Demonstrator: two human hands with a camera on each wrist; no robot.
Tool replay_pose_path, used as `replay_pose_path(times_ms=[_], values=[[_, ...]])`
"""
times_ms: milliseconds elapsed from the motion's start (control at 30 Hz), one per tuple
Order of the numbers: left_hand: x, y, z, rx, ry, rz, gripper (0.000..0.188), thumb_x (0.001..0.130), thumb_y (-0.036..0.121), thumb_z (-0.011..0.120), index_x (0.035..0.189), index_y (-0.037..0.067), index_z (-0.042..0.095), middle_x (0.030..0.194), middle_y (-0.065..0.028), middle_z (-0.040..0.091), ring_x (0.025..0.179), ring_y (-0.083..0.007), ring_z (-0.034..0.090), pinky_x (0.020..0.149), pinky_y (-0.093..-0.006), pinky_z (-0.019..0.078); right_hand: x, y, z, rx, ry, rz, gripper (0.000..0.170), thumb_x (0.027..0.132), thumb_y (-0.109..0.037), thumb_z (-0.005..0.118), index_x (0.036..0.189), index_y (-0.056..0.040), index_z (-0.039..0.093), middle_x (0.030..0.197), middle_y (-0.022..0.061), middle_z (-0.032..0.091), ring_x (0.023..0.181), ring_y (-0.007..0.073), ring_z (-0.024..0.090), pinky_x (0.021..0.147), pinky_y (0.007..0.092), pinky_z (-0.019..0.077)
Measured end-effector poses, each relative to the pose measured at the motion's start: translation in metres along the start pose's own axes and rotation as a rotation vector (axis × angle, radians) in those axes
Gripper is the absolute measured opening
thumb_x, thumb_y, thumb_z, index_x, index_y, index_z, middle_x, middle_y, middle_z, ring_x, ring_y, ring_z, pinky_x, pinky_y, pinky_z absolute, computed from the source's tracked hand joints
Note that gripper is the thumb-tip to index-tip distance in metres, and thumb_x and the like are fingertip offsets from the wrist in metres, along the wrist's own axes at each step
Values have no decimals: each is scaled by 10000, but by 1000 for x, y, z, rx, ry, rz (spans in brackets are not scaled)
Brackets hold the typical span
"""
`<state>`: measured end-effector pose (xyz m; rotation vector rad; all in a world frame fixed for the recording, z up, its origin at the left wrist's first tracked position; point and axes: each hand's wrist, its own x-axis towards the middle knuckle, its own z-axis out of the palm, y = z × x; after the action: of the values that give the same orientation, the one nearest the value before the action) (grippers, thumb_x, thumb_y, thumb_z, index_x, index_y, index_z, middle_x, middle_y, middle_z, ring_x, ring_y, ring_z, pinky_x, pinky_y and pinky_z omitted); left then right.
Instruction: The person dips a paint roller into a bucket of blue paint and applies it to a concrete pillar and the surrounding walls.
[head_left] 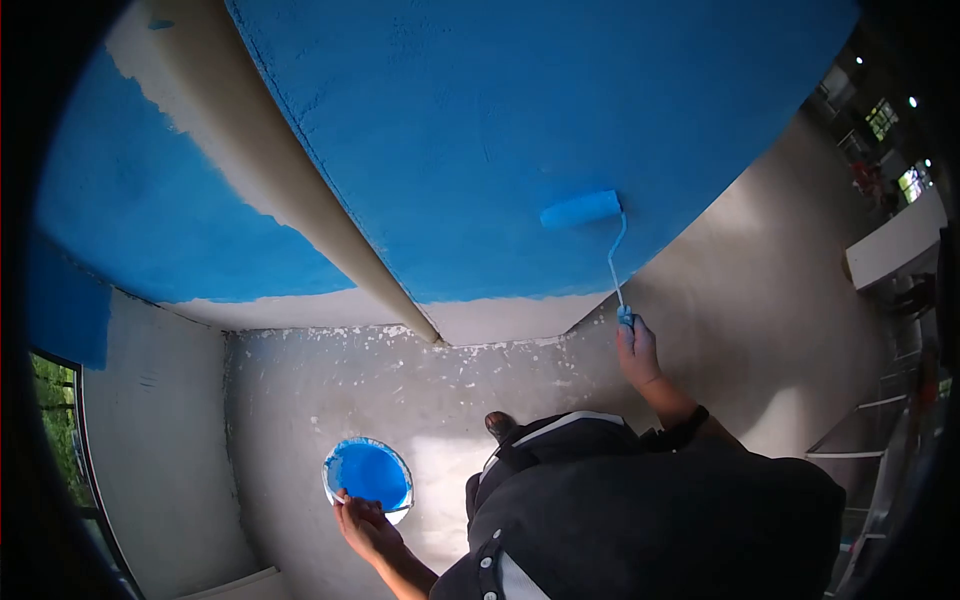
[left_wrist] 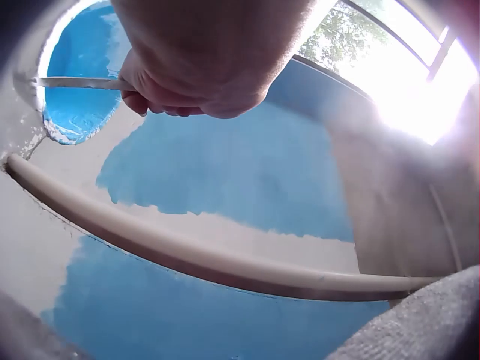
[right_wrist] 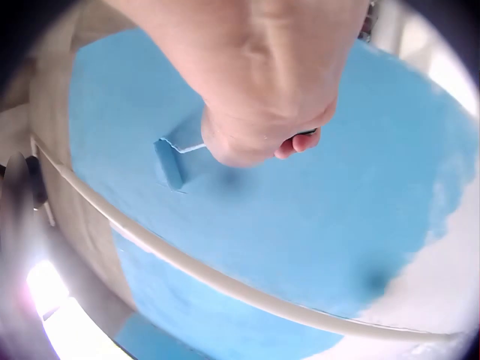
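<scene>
My right hand (head_left: 637, 352) grips the handle of a paint roller (head_left: 580, 209), its blue sleeve lying against the blue-painted wall (head_left: 480, 120). In the right wrist view the roller (right_wrist: 169, 163) is seen past the back of the right hand (right_wrist: 262, 112), whose curled fingers are mostly hidden. My left hand (head_left: 368, 528) holds a bucket (head_left: 327, 470) of blue paint by its thin bail handle. The left wrist view shows that handle (left_wrist: 82, 83) running across the bucket's opening into the left hand's (left_wrist: 187, 90) curled fingers.
A pale pipe (head_left: 290, 170) runs down the wall, with an unpainted strip beside it. Below the blue, a bare white band (head_left: 500, 318) meets the paint-spotted grey floor (head_left: 290, 390). A window (head_left: 60, 420) is at the left; a metal frame (head_left: 850, 455) stands at the right.
</scene>
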<state>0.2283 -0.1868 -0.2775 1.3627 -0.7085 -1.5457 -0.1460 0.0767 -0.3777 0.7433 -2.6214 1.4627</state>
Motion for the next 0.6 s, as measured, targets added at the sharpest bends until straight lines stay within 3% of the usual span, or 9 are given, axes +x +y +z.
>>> replay_pose_path(times_ms=[67,133,167,233,267,300,367,500,600], values=[[20,2,12,9,-33,-4,140,884,124,501,1014,70,509,586,56,391,503,-50,360,512,-228,309,-33,24,1,-41,19,61,205,908,-215,467,853,-18,480,647,141,487,560,260,502,529,377,412],[30,8,27,24,-141,17,142,885,110,489,1018,66,506,611,42,418,524,-61,389,521,-233,335,-58,36,0,28,-12,201,244,937,-238,429,776,-55,452,603,-8,467,502,80,433,453,237,348],[30,15,38,38,-107,2,182,865,78,474,1043,59,505,652,26,455,562,-65,423,559,-225,359,-68,43,1,25,-20,216,244,937,-238,429,776,-55,452,603,-8,467,502,80,433,453,237,348],[60,13,39,25,-298,-1,168,874,77,465,1035,52,506,664,16,460,587,-74,442,550,-223,372,-87,55,4,308,-39,512,251,941,-250,424,762,-76,450,563,-13,448,464,63,410,426,216,320],[68,13,44,21,-338,-22,153,880,80,463,1022,47,511,669,11,461,601,-78,450,547,-226,380,-97,56,-2,247,-3,480,256,942,-254,423,754,-82,454,542,-17,433,444,56,392,415,210,308],[62,25,65,46,-360,-52,150,893,81,449,1024,45,513,681,1,462,617,-82,455,565,-239,394,-99,40,-7,192,18,447,262,943,-258,422,747,-89,458,521,-21,418,424,50,374,404,203,295],[65,38,79,75,-460,-94,168,927,106,423,1052,42,514,689,-17,480,626,-102,465,621,-277,417,-103,-20,-31,135,-142,648,250,937,-205,433,750,-43,471,539,5,426,454,93,416,448,259,339],[80,43,97,147,-599,-160,186,944,108,384,1044,50,530,672,-16,491,600,-104,459,645,-276,421,-76,-131,-26,0,-458,446,224,904,-195,500,756,-28,477,545,22,433,497,104,418,467,277,339],[87,44,103,225,-679,-160,181,949,111,385,1043,62,531,669,-5,484,595,-98,452,638,-265,415,-55,-205,-7,-13,-607,224,141,842,-158,563,855,-32,501,609,69,499,516,189,461,509,306,384]])
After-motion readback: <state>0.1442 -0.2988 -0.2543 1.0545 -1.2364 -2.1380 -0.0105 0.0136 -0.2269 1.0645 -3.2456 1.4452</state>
